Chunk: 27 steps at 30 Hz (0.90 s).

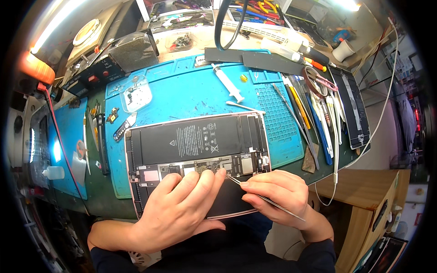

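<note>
An opened tablet (191, 139) lies on the blue mat (168, 95), showing black battery packs and a central strip of circuit board (243, 164). My left hand (177, 209) rests over its lower half, fingers bent and close together with tips on the board, thumb at the near edge, steadying the tablet. My right hand (277, 195) pinches slim metal tweezers (287, 210), whose points reach the board beside my left fingertips; whether they grip any part is too small to tell.
A syringe (227, 82), swab (246, 108) and small parts tray (135, 93) sit behind the tablet. Tools (307, 104) and another tablet (348, 109) lie right. A boxy device (95, 73) and red cable (63, 145) are left. A black looped cord (227, 27) hangs overhead.
</note>
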Tool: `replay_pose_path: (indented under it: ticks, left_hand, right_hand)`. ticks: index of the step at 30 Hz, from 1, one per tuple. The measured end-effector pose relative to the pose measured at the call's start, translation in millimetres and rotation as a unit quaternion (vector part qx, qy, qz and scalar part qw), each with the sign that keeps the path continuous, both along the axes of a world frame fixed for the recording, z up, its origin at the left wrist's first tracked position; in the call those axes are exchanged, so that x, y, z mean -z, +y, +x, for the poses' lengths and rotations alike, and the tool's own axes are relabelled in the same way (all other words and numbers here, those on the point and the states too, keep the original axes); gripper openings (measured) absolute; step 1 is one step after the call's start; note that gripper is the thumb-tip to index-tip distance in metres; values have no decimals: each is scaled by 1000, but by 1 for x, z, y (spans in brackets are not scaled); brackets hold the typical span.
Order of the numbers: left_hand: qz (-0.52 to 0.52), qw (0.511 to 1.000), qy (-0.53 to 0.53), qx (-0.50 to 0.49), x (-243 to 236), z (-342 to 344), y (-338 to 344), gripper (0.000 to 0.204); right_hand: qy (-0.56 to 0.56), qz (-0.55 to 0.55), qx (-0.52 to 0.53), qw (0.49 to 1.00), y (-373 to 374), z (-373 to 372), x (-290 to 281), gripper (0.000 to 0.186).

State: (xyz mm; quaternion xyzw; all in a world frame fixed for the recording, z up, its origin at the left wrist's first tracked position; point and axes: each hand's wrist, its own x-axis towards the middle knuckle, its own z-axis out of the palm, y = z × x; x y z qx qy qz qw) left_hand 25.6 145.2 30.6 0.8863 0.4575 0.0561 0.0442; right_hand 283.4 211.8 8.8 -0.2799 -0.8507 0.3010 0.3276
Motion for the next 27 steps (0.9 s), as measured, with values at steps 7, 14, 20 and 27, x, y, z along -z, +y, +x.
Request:
replay_pose_path:
  ticks: [7,14,20,27]
  left_hand:
    - [-17,1000,0,3,-4,0,3,98]
    - [-26,1000,-10,8,-4,-3,5,98]
    - [-20,1000,-13,20,-4,-8,5,96]
    - [-22,999,-13,20,-4,-8,5,91]
  right_hand:
    - [8,19,0,1000,0,-4,4,26]
    - [12,42,-13,999,2,-3,7,30]
    - [7,40,-15,999,3,-3,5,29]
    - [9,22,-7,1000,2,-3,6,24]
